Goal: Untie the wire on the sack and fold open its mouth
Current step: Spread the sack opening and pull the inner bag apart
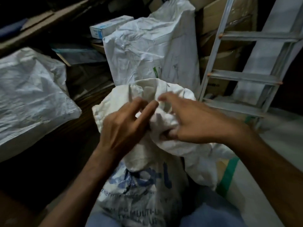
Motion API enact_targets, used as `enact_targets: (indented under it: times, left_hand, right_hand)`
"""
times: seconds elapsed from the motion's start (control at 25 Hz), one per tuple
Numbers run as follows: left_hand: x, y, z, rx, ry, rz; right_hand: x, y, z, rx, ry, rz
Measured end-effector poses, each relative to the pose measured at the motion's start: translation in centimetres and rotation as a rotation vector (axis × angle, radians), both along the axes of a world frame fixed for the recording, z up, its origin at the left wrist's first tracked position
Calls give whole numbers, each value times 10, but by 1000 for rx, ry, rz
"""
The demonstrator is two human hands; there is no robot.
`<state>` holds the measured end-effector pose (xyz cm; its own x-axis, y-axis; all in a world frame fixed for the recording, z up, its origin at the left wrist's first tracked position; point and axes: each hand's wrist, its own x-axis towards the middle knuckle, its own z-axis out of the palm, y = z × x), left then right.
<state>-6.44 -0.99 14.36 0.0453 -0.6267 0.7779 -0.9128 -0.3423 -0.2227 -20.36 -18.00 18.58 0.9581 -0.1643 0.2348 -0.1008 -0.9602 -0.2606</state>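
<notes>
A white woven sack (pixel 141 182) with blue print stands between my knees, its top bunched into a crumpled neck (pixel 147 89). My left hand (pixel 124 125) rests on the left side of the neck with its fingers spread over the folds. My right hand (pixel 193 123) is on the right side, thumb tucked under a fold and fingers reaching over the bunched cloth. Both hands are blurred. No wire shows among the folds; the fingers cover the middle of the neck.
A tall white sack (pixel 147 51) stands just behind, another (pixel 31 99) lies at the left. A grey metal ladder (pixel 246 63) leans at the right before cardboard boxes (pixel 218 23). A white sack with a green stripe (pixel 229 174) touches the right side. A blue box (pixel 108 27) sits behind.
</notes>
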Motion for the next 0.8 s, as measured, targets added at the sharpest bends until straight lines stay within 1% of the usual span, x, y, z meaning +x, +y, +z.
enact_targets:
  times: [0.04,0.08,0.16,0.2,0.24,0.28,0.32,0.36,0.44,0.48,0.52,0.56,0.64,0.72,0.76,0.8]
  left_hand:
    - [-2,-3,-5,42,94,1]
    - [4,-3,-5,177,269,-37]
    - [33,1,-4,654,783,-178]
    - [53,-1,-6,899,763,-191]
    - [71,-9,-9,1065,536,-141]
    - [85,-19,-12,1109,301,-83]
    - [96,-33,-17,1093,136,-75]
    - [102,-47,-23,1047,30,-115]
    - [113,-65,-39,984,-82,-258]
    - [119,-65,-44,907,-88,-323]
    - [125,-60,-50,780,-66,-359]
    - [128,-52,-53,631,-24,-337]
    - [128,-37,-54,329,29,-231]
    - [119,-32,-58,84,57,-88]
    - [112,-34,-63,7,99,-23]
    - [104,-38,-69,-73,152,20]
  right_hand:
    - [9,1,-7,-47,-7,35]
    - [15,-1,-18,-116,-15,54]
    - [20,-10,-39,-220,14,29]
    - [19,-17,-47,-228,43,40]
    - [17,-24,-53,-220,46,75]
    - [15,-32,-56,-213,38,104]
    - [11,-39,-58,-223,5,116]
    - [7,-43,-61,-259,-46,111]
    - [2,-48,-73,-369,-112,60]
    - [2,-51,-82,-408,-115,9]
    - [2,-54,-91,-409,-92,-64]
    - [1,-57,-96,-370,-37,-132]
    - [-4,-62,-92,-257,102,-181]
    - [-5,-50,-81,-48,236,-135]
    - [-2,-38,-76,36,223,-123]
    - [5,-27,-74,53,162,-131]
